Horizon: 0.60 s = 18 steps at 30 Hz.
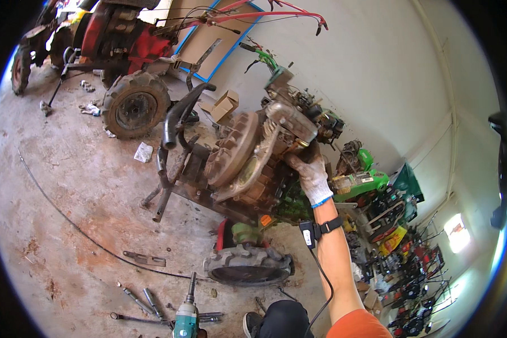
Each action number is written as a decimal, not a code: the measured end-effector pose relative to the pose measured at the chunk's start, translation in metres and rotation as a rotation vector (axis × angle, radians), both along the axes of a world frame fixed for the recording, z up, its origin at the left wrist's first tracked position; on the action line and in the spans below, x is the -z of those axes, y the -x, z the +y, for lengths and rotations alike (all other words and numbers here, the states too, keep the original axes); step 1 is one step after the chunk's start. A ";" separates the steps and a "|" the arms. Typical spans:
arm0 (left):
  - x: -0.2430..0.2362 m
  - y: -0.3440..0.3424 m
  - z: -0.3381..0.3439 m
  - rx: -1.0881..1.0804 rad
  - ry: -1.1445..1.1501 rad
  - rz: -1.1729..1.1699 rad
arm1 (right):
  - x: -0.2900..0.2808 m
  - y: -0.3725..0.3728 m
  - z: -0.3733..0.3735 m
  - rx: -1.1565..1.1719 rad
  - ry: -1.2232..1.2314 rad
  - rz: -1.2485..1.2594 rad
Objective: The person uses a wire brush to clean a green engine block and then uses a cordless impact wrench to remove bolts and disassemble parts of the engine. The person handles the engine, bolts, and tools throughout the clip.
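Note:
My right hand [312, 176], in a soiled white work glove with a blue cuff, reaches up against the side of a dirty engine [267, 163]. Its fingers are dark, and the engine's parts partly hide them, so their grip cannot be made out. A big round flywheel [234, 149] faces left on this engine. Beneath it is a dark metal frame [200, 200], with bent black tubes [172, 127] at its left end. A green metal part [298, 194] lies just below my glove. My left hand is outside the picture.
A lugged tyre [248, 265] lies below the engine. A teal power tool [186, 318], sockets [152, 301] and a long bar [135, 319] lie near my knee. A cable [79, 225] curves across the floor. A red walking tractor [132, 48] stands behind; machines [400, 225] line the right wall.

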State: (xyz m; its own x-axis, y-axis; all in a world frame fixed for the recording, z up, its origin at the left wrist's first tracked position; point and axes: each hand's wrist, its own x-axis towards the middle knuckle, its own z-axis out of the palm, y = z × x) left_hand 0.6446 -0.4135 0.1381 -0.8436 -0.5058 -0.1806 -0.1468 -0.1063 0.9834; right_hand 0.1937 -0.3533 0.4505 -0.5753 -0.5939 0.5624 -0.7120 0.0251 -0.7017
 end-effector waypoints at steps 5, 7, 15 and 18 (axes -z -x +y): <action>-0.013 0.007 0.017 -0.010 0.046 -0.030 | 0.004 -0.016 -0.026 0.602 -0.193 0.174; -0.017 0.009 0.022 -0.010 0.062 -0.039 | 0.007 -0.017 -0.029 0.531 -0.108 0.179; -0.027 0.016 0.037 -0.025 0.097 -0.073 | -0.001 -0.037 -0.018 0.569 -0.111 0.386; -0.028 0.017 0.040 -0.030 0.101 -0.080 | 0.002 -0.049 -0.002 0.570 -0.022 0.696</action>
